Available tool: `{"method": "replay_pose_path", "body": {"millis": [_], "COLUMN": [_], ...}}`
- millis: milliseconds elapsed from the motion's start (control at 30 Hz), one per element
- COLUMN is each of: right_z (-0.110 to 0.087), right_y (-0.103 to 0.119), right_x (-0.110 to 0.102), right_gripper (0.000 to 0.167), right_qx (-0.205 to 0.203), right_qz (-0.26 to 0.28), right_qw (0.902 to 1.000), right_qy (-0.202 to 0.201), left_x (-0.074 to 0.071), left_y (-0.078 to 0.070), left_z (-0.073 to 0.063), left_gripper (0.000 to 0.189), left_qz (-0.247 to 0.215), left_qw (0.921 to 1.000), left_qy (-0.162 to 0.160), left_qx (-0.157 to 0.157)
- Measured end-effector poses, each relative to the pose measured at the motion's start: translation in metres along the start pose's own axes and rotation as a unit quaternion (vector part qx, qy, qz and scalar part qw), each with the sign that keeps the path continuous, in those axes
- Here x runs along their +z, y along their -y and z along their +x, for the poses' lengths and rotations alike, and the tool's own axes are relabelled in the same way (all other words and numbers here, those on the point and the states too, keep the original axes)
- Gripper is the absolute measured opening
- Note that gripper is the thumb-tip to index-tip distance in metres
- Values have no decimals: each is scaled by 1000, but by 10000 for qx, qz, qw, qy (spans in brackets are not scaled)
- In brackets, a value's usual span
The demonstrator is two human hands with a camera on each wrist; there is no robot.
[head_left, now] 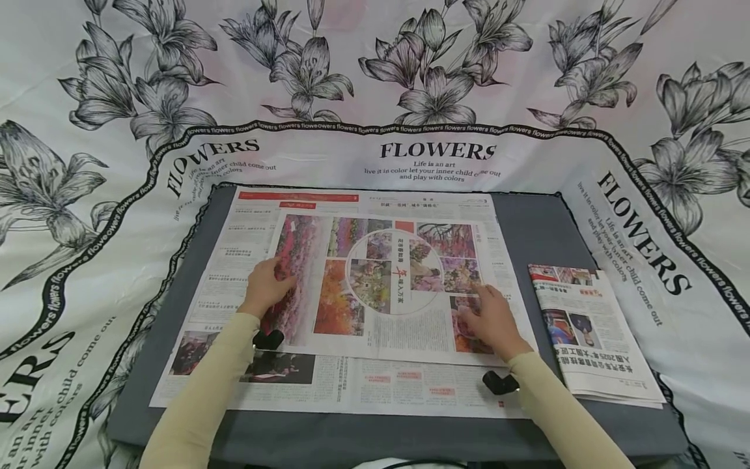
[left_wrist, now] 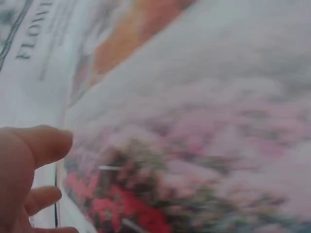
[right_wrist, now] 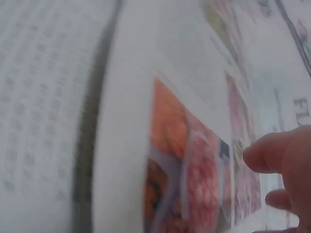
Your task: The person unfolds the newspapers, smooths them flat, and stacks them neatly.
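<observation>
A newspaper sheet with colour flower photos and a pale circle at its middle is held by both hands. At its left edge, my left hand pinches the sheet, thumb over the printed face; the left wrist view shows the thumb in front of the pink flower photo and other fingers lower at the edge. My right hand pinches the opposite edge beside the lower right photo. In the right wrist view the thumb lies across the photo side. Beneath is a larger spread newspaper.
A folded newspaper lies to the right on the dark grey table. White cloth with black flower drawings and lettering surrounds the table at the back and sides. A dark cable shows at the front edge.
</observation>
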State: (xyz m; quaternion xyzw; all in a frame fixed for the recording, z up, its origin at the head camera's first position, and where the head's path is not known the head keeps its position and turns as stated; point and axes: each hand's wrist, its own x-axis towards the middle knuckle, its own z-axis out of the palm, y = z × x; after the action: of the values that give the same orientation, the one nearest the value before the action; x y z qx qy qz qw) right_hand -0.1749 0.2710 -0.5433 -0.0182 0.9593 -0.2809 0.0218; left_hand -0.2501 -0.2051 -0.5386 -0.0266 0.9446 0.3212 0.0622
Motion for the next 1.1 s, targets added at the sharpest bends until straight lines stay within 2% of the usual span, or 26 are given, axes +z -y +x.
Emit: {"method": "replay_pose_path", "body": {"millis": [100, 200, 300, 433, 600, 667, 833, 933, 1100], "right_z": [-3, -3, 0, 4, 6, 6, 9, 12, 14], "right_y": [-2, -3, -6, -11, -15, -15, -14, -15, -17], "right_x": [-6, -11, -16, -21, -25, -27, -29, -29, -29], "right_gripper": [66, 67, 70, 71, 70, 70, 69, 68, 67], "right_qx": [542, 838, 1044, 1407, 1591, 1675, 1983, 2102, 2159], "right_qz": [177, 279, 539, 1022, 1316, 1382, 1723, 1912, 2075], "right_qw": [9984, 9960, 9930, 9847, 9781, 9756, 9634, 9568, 9519], "right_qy": [17, 129, 127, -102, -279, -317, -535, -614, -644], "left_x": [-11, -22, -29, -33, -36, -38, -40, -41, -42], "left_y": [0, 1, 2, 3, 4, 4, 5, 6, 9], "left_z": [4, 7, 11, 19, 30, 32, 35, 35, 33], "left_gripper": [72, 74, 74, 74, 73, 72, 70, 69, 71], "left_qz": [-848, -1643, -2129, -2415, -2744, -2734, -2418, -2457, -2727], "left_qw": [9954, 9813, 9694, 9624, 9528, 9533, 9627, 9618, 9532], "left_qy": [75, 246, 262, 244, 236, 141, -50, 24, 230], "left_qx": [-431, -969, -1192, -1223, -1281, -1276, -1212, -1206, -1288]}}
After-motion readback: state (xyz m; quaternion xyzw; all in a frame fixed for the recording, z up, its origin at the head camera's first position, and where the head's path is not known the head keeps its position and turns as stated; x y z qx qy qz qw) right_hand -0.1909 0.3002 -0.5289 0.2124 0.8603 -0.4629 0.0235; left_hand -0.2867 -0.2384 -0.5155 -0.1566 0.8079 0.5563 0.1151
